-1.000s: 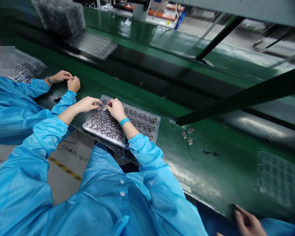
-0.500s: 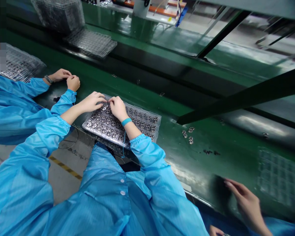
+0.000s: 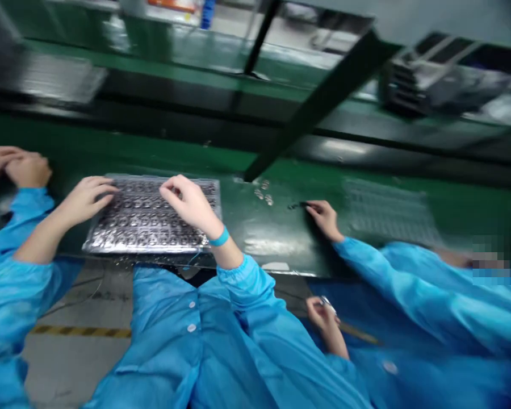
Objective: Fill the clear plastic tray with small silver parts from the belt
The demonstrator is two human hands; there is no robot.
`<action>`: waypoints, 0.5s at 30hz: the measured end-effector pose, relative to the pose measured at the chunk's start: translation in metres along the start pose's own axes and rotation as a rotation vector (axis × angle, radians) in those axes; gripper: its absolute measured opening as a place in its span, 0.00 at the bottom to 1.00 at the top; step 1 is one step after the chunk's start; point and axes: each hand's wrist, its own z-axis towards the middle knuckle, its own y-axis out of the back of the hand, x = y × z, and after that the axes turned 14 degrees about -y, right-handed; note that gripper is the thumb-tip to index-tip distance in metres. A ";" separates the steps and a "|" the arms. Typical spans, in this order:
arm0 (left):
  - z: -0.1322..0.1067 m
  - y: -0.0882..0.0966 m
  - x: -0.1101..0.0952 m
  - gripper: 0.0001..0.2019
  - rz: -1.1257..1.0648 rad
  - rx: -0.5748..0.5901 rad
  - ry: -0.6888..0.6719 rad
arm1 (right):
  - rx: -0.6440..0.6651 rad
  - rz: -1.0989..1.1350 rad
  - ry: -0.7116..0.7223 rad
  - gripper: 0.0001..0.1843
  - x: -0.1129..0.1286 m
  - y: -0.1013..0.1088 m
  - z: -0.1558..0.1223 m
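1. Two hands were well apart: L hand (image 3: 87, 199) at the tray's upper-left corner, thumb & fingers parted; R hand (image 3: 190, 203) over its right half, thumb & fingertips close, couldn't tell if on anything.
2. Tray (image 3: 128, 249) w/ small parts (image 3: 140, 218) lay left of frame ctr, partly under both hands, long axis running left–right.
3. Loose bits (image 3: 269, 200) sat right of tray, near frame ctr; R hand was nearer.
4. Co-worker's hand (image 3: 325, 219) was farther right.
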 end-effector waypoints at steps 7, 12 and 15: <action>0.091 0.026 -0.059 0.28 -0.051 0.016 -0.193 | -0.371 0.000 -0.229 0.17 -0.079 0.078 -0.086; 0.214 -0.007 -0.156 0.27 -0.211 0.244 -0.297 | -0.632 -0.344 -0.505 0.18 -0.180 0.146 -0.102; 0.284 -0.047 -0.215 0.23 -0.150 0.402 -0.331 | -0.580 -0.604 -0.660 0.27 -0.212 0.182 -0.091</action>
